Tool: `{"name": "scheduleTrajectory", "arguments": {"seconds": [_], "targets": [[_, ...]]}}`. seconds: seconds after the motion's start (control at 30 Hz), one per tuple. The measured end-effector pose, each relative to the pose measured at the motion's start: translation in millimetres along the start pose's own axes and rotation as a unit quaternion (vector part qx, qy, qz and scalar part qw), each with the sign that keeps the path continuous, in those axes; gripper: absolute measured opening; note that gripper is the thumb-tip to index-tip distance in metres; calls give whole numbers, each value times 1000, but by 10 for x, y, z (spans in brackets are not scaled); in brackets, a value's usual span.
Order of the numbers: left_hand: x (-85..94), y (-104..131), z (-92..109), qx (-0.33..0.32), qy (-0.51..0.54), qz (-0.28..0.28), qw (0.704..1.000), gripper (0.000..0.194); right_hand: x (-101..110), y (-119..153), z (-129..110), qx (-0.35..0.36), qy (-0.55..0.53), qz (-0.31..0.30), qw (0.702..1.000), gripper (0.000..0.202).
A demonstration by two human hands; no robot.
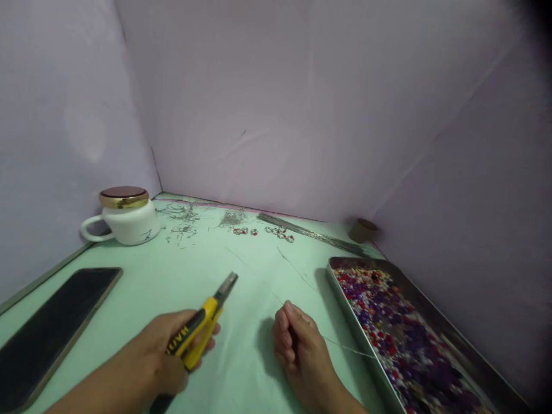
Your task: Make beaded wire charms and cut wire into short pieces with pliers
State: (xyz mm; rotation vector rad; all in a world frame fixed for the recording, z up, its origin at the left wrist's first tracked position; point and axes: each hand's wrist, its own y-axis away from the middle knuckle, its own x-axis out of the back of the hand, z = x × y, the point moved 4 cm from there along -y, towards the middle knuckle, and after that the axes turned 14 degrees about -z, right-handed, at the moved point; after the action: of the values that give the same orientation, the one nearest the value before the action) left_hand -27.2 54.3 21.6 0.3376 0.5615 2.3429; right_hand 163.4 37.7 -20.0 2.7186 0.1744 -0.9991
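Observation:
In my left hand [172, 351] is a pair of yellow and black pliers [202, 330], gripped by the handles, the short metal jaws pointing up and away from me. My right hand [302, 351] is closed, pinching a thin wire [269, 290] between thumb and forefinger. One end of the wire runs up and left over the table; a thin strand also comes out on the right, toward the tray rim. Nothing shows between the plier jaws, which are apart from the wire. Farther back lie small wire rings with red beads [280, 232].
At right stands a metal tray [353, 322] full of mixed beads. Behind are a wire bundle [306, 231], wire scraps [183, 215] and a brown cup-like object [363, 230]. A lidded white mug [131, 224] and a dark phone [56, 333] sit at left. Pale walls enclose the table.

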Motion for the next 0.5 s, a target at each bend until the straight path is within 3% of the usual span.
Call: {"name": "scheduleTrajectory", "arguments": {"seconds": [0.07, 0.17, 0.5], "targets": [[-184, -44, -57, 14, -22, -29, 999, 19, -25, 10, 10, -16, -21, -11, 1000, 37], [-320, -99, -138, 10, -67, -25, 997, 12, -90, 37, 54, -61, -81, -33, 994, 36], [-302, -72, -141, 12, -136, -21, 990, 28, -144, 70, 118, -108, -174, -68, 976, 34]]}}
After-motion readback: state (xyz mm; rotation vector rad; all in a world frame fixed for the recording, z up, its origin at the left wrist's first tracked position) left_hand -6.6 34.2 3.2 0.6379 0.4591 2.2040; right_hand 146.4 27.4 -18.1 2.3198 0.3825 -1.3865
